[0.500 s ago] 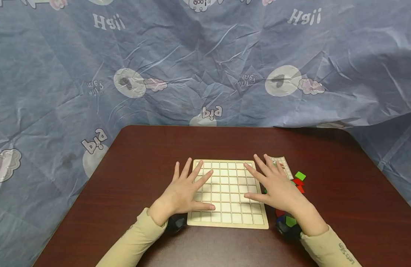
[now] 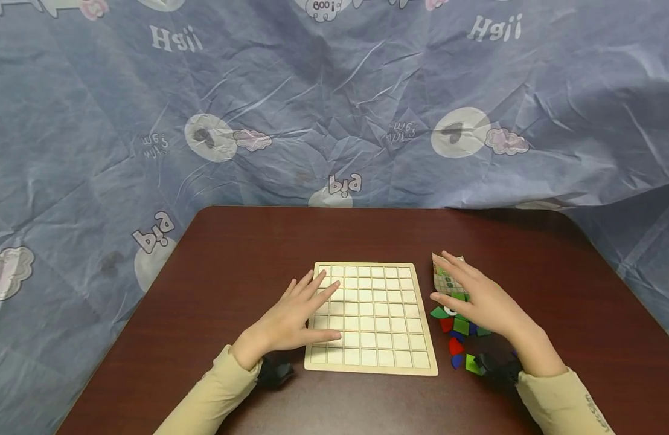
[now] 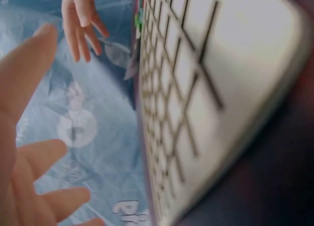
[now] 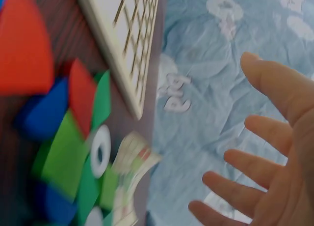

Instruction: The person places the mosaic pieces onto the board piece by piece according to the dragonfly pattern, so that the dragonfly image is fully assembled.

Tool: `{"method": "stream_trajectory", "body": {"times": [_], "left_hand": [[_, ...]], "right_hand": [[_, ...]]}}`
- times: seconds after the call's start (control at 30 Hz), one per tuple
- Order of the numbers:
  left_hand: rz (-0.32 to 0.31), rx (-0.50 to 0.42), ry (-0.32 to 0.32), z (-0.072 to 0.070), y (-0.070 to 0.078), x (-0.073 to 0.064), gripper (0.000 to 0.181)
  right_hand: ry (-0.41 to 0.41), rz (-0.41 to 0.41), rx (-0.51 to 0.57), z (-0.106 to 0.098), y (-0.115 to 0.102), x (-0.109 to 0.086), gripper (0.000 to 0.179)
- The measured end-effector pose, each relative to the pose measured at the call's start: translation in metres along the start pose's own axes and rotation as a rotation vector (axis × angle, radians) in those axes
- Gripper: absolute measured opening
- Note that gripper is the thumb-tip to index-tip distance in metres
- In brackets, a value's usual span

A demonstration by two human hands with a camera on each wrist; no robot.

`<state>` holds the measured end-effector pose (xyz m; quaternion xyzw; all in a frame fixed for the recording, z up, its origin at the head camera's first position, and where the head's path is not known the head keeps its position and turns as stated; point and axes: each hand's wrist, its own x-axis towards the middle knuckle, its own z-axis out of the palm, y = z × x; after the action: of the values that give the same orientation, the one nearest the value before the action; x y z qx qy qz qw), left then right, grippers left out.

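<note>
Your right hand [image 2: 482, 302] is the nearer one to the coloured pieces [image 2: 461, 327] — they lie below its palm and on the near side of its fingertips, strung loosely near to far along the right side of the grid board [image 2: 375, 308]; its fingers are straight and parted, with nothing in them; your left hand [image 2: 288, 321] hovers over the board's left side, fingers fanned wide and likewise holding nothing. The board lies flat, close to square, so no long axis stands out; the card [image 2: 445, 283], bent, sits just right of its far right corner, partly hidden by your right fingers; a reach for a piece would seem to mean dropping down and nearward — mind the board's right rim; the table [image 2: 367, 235] gives room to the right and far side.
</note>
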<state>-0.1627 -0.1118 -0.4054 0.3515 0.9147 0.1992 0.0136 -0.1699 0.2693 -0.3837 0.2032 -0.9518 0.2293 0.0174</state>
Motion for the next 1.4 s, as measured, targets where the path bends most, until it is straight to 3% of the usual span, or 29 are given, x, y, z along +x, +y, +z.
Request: {"method": "stream_trajectory", "body": {"times": [0.3, 0.63, 0.9, 1.0, 1.13, 1.4], "left_hand": [[0.008, -0.246, 0.077, 0.013, -0.014, -0.017, 0.074], [-0.042, -0.509, 0.204, 0.031, -0.026, -0.034, 0.055], [0.015, -0.509, 0.302, 0.044, -0.023, -0.039, 0.038], [0.044, -0.454, 0.305, 0.053, -0.03, -0.038, 0.037], [0.058, -0.405, 0.283, 0.054, -0.031, -0.038, 0.039], [0.083, -0.357, 0.276, 0.055, -0.031, -0.039, 0.04]], "right_hand": [[0.053, 0.027, 0.074, -0.004, 0.029, -0.017, 0.062], [0.104, 0.052, 0.11, -0.003, 0.051, -0.034, 0.04], [0.074, 0.09, 0.169, 0.002, 0.068, -0.041, 0.032], [0.045, 0.109, 0.181, 0.004, 0.072, -0.042, 0.029], [0.034, 0.114, 0.2, 0.008, 0.078, -0.043, 0.026], [0.073, 0.096, 0.227, 0.017, 0.087, -0.044, 0.019]]}}
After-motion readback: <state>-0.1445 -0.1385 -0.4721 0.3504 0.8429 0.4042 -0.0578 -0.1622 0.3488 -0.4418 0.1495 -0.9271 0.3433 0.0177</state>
